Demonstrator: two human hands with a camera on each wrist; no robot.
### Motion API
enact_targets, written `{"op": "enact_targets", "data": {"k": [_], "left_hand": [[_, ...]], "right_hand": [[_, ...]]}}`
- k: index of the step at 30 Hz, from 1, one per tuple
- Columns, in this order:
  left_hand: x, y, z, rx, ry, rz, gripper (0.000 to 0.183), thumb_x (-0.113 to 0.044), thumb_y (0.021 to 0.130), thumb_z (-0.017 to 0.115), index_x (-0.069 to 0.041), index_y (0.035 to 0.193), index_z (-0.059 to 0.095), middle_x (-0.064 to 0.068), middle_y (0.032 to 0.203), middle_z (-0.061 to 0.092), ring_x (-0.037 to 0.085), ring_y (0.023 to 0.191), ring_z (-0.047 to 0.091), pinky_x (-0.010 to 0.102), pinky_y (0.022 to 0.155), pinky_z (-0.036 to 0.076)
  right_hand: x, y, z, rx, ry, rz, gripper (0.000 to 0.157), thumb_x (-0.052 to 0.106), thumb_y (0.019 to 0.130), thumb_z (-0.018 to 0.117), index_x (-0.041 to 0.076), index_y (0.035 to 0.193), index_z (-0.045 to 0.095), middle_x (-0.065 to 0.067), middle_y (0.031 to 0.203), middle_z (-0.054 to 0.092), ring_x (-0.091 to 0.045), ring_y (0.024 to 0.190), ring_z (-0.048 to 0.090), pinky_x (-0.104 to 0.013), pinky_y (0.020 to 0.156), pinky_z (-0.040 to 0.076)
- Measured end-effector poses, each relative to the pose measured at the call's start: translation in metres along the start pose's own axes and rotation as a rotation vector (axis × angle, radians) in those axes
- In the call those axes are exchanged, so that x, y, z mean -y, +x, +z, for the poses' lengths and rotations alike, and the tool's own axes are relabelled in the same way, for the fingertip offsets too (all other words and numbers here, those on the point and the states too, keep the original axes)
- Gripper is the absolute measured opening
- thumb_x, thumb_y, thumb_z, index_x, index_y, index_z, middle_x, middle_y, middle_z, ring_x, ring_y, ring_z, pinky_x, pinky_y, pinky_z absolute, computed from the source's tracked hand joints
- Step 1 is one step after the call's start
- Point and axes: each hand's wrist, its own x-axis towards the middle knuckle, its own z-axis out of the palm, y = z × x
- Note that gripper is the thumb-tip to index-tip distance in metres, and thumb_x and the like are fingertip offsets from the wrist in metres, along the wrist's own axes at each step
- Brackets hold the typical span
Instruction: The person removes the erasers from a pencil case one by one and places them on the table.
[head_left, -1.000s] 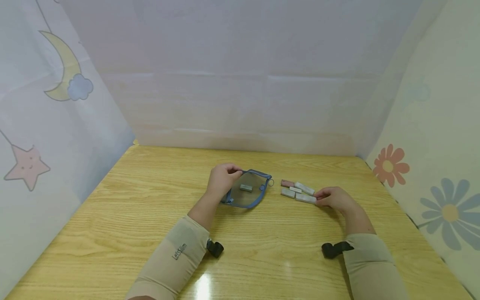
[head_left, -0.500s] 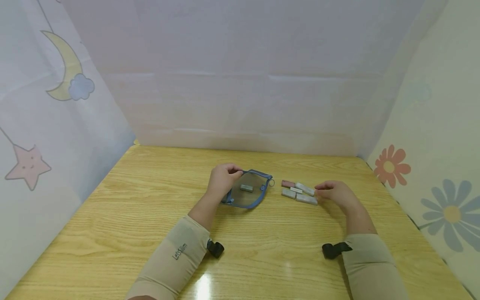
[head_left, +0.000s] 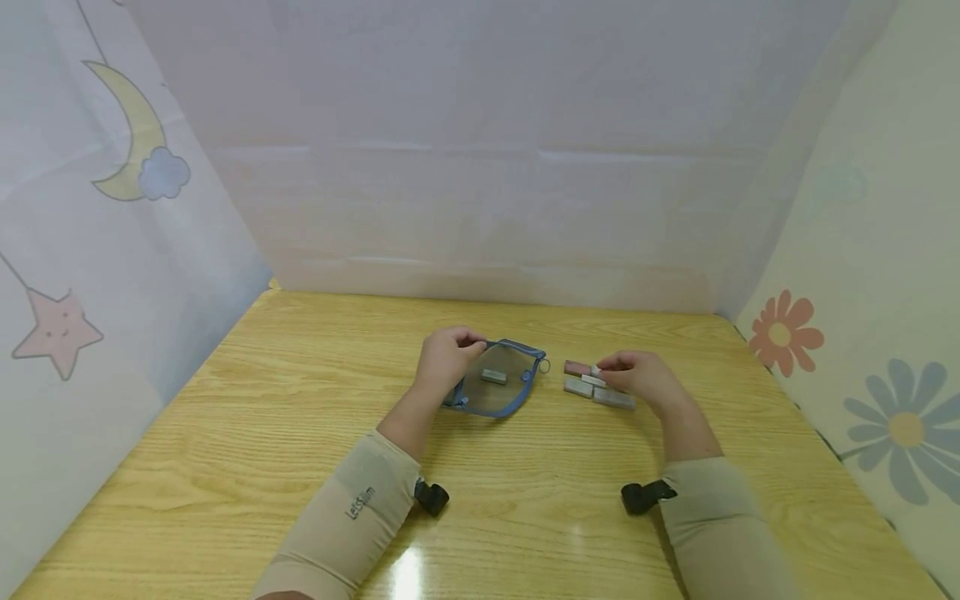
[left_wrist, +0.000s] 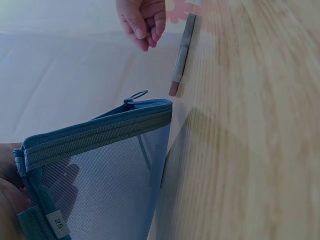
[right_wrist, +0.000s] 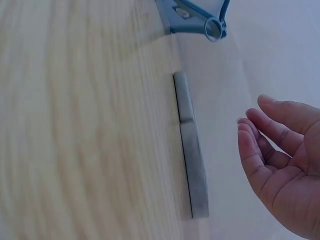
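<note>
In the head view my left hand (head_left: 441, 365) pinches the upper edge of a blue-trimmed mesh zip pouch (head_left: 480, 398). The pouch stands open on the table, and a grey-green block (head_left: 493, 377) shows inside it. My right hand (head_left: 647, 379) hovers over the blocks to its right, with fingers loosely bent. The right wrist view shows nothing between those fingers (right_wrist: 250, 145). Under the hand lie a reddish block (head_left: 576, 367), a small white block (head_left: 591, 381) and two grey blocks, one left (head_left: 577, 387) and one right (head_left: 613, 400). The hand largely hides another pale block behind.
The pouch's metal ring (head_left: 544, 366) sticks out towards the blocks. A wood-grain table (head_left: 495, 500) carries everything. Printed cloth walls (head_left: 480, 208) stand along its back and both sides.
My right hand has drawn back from the right end of the blocks, then moved left and farther over them. The left hand and the pouch have stayed put.
</note>
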Motion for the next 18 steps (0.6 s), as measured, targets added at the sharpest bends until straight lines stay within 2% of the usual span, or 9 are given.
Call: {"op": "enact_targets", "data": {"k": [3,12,18], "left_hand": [[0.0,0.0,0.0,-0.002,-0.002,0.004,0.007,-0.023,0.084,0.066,-0.019,0.086,0.071,-0.006,0.087,0.067,0.012,0.081,0.06,0.029,0.069,0.049],[-0.001,0.0,-0.001,0.0,-0.007,0.003,0.007,-0.024,0.084,0.066,-0.019,0.087,0.071,-0.006,0.088,0.067,0.012,0.082,0.06,0.029,0.07,0.049],[-0.001,-0.001,0.0,-0.012,-0.031,0.002,0.009,-0.024,0.084,0.066,-0.018,0.087,0.071,-0.006,0.084,0.067,0.012,0.078,0.059,0.028,0.067,0.049]], "right_hand": [[0.008,0.003,0.007,0.006,0.007,-0.028,0.033,0.023,0.088,0.061,0.003,0.115,0.06,-0.013,0.11,0.059,-0.028,0.102,0.052,-0.038,0.081,0.045],[0.028,0.009,0.03,0.048,0.061,-0.096,0.032,0.019,0.087,0.063,0.001,0.113,0.061,-0.012,0.108,0.063,-0.026,0.102,0.055,-0.043,0.089,0.042],[0.039,0.013,0.043,0.037,0.036,-0.128,0.03,0.021,0.086,0.064,0.003,0.111,0.063,-0.007,0.103,0.063,-0.023,0.097,0.056,-0.039,0.083,0.045]]}}
